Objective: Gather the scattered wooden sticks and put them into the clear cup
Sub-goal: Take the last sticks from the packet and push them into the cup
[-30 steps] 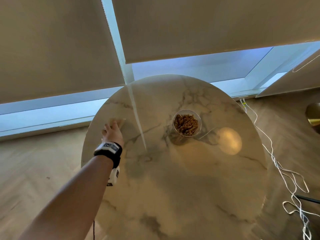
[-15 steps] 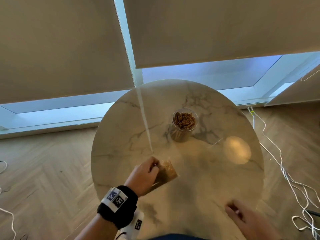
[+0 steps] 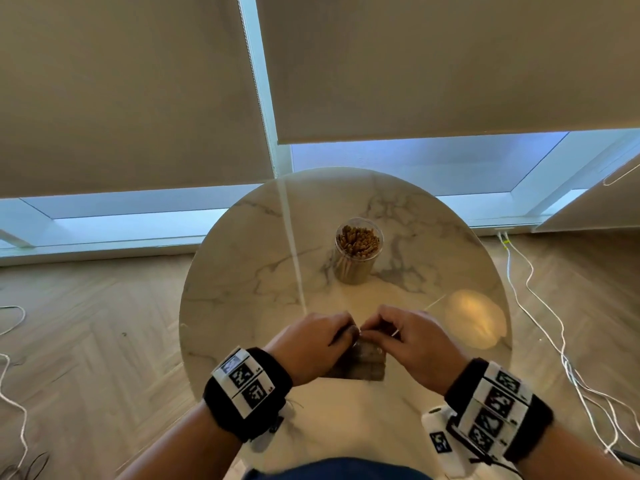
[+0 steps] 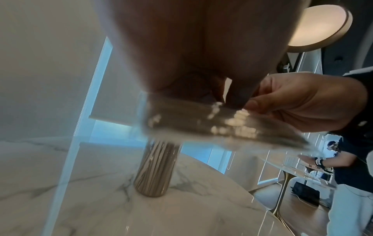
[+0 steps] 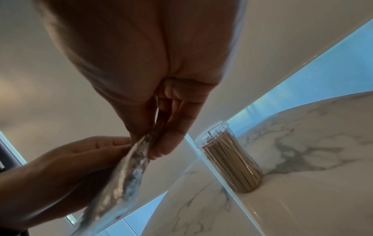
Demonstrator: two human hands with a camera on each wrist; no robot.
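Note:
A clear cup point(image 3: 357, 255) point(image 5: 228, 161) point(image 4: 156, 169) full of upright wooden sticks stands near the middle of the round marble table point(image 3: 242, 278). Above the table's near edge both hands hold a small clear plastic bag point(image 3: 363, 362) point(image 4: 212, 126) point(image 5: 121, 180) by its top edge. My left hand point(image 3: 311, 344) pinches the left side of the opening and my right hand point(image 3: 412, 341) pinches the right side. The bag's contents look brownish but blurred. No loose sticks show on the table.
White cables point(image 3: 540, 306) trail across the wooden floor right of the table. Window blinds point(image 3: 415, 64) hang behind it. A lamp's reflection point(image 3: 474, 317) glows on the table's right side. In the left wrist view another person point(image 4: 347, 162) stands at a far table.
My left hand drew the bag from the table's far left edge back to the near edge. The right hand came in and took hold of the bag's top as well.

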